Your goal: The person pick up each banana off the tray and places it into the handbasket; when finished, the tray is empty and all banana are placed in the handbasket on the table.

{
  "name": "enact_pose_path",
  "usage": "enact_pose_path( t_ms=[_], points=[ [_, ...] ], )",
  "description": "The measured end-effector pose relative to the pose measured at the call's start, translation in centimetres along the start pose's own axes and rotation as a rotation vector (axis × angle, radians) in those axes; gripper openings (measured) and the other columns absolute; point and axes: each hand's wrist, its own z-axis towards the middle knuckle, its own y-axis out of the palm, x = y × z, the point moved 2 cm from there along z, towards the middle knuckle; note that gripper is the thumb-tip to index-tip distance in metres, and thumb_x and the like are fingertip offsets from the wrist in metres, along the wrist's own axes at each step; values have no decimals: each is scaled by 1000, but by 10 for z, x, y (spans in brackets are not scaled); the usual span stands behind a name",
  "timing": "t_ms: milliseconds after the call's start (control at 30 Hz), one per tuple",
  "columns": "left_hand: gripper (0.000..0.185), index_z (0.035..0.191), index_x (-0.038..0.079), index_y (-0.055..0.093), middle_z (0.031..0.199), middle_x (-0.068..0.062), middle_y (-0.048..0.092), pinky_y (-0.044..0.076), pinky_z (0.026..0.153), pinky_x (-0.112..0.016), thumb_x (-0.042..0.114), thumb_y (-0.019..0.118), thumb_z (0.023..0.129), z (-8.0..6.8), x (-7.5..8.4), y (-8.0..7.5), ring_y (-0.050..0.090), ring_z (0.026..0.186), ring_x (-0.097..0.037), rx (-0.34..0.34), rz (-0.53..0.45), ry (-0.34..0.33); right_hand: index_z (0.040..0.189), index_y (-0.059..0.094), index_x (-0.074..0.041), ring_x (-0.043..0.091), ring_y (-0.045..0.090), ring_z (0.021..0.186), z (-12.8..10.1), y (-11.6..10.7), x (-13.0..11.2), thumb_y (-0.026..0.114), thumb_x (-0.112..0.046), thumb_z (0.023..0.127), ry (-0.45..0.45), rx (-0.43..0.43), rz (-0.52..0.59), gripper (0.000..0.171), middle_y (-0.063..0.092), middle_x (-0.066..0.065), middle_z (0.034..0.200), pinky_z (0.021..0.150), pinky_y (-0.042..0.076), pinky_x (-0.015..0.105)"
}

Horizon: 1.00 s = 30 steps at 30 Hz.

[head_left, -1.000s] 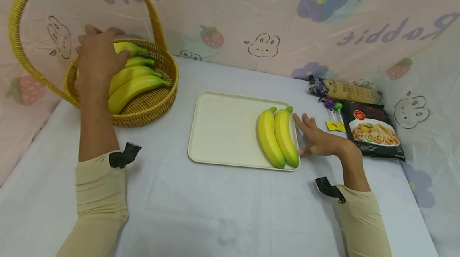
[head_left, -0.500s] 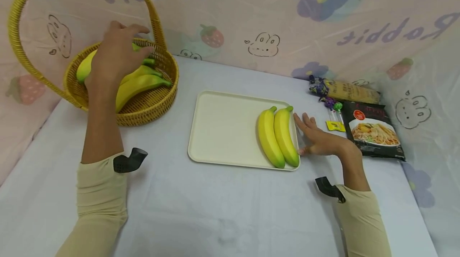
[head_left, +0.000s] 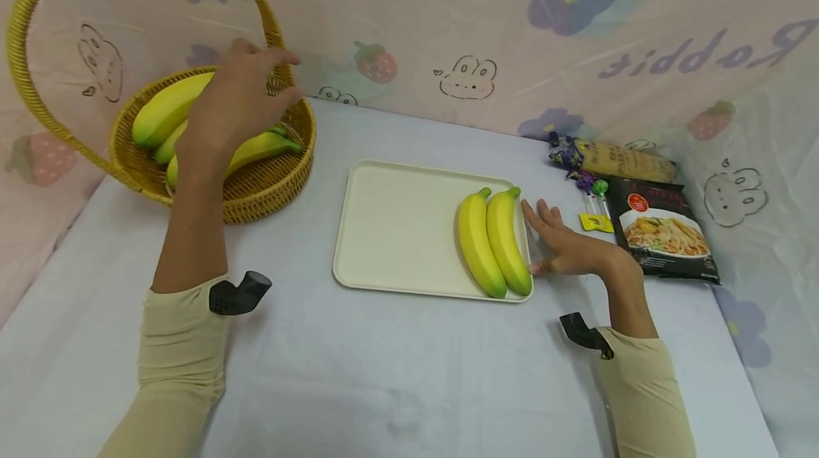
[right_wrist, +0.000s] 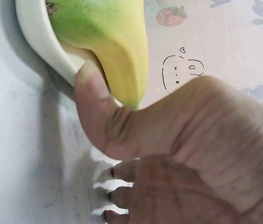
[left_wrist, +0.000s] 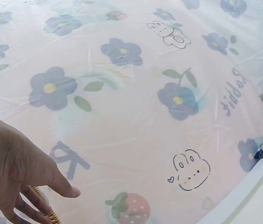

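Left grip [head_left: 239, 99] seemingly clamped on banana [head_left: 168, 108] over basket [head_left: 269, 188], right grip [head_left: 566, 248] relaxed beside tray [head_left: 397, 227]

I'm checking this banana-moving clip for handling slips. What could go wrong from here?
1. The left hand grips a banana raised over the basket, right beside the tall handle; the fruit could catch on it and drop.
2. The two bananas lie against the tray right rim, where the right hand rests with its thumb on the edge; a nudge might roll one off.
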Motion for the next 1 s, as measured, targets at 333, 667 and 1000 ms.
enact_pose_path(
  t_ms=[333, 667, 1000],
  points=[
    [54, 160, 18, 44, 160, -26, 35, 49, 106, -59, 32, 55, 108, 5, 25, 21, 54, 125, -41, -39, 1, 91, 167, -14, -14, 60, -22, 152, 2, 0, 0, 79, -45, 87, 3, -1, 1, 126, -26, 31, 168, 120, -3, 79],
    [51, 155, 15, 50, 145, -25, 47, 54, 101, -50, 26, 60, 107, 12, 55, 61, 56, 117, -36, -134, 79, 214, 167, -13, -14, 60, -22, 153, 3, 0, -1, 79, -42, 88, 0, -1, -2, 125, -26, 31, 168, 120, -3, 79],
    [52, 158, 24, 46, 146, -16, 49, 49, 109, -51, 34, 57, 108, 10, 84, 116, 56, 124, -33, -291, 195, 317, 167, -13, -14, 60, -22, 153, 2, -2, -1, 79, -42, 88, 10, -8, 3, 125, -26, 30, 168, 119, -2, 80]
  ],
)
